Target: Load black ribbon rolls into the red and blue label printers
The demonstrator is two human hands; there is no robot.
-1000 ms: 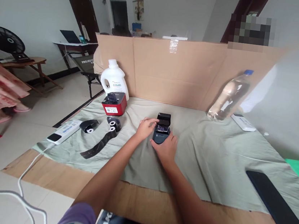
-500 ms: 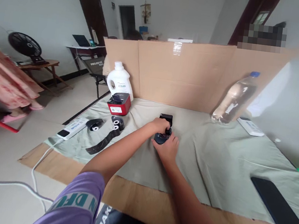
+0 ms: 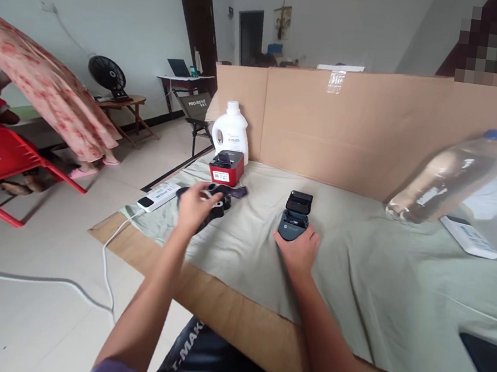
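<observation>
My right hand (image 3: 301,250) is wrapped round the lower end of a small dark device (image 3: 292,224), its fingers along the right side. The device lies on the cloth with its black lid (image 3: 299,202) flipped up, showing the inside. Over at the left, my left hand (image 3: 195,206) hovers by several black rolls with white cores (image 3: 217,207), thumb and fingers apart. A dark, purplish film strip (image 3: 236,192) lies just past its fingertips. The hand hides part of the rolls.
Behind the rolls stand a red box (image 3: 226,173) and a white jug (image 3: 232,129). A power strip (image 3: 157,197) lies at left. A cardboard screen (image 3: 328,123), clear bottle (image 3: 444,177), white box (image 3: 471,237) and dark phone-like slab (image 3: 491,367) also show. A person in a floral garment stands far left.
My left hand has left the device and moved left to the rolls. A purplish strip now shows beside them. The device's inside is uncovered, and the view has turned left.
</observation>
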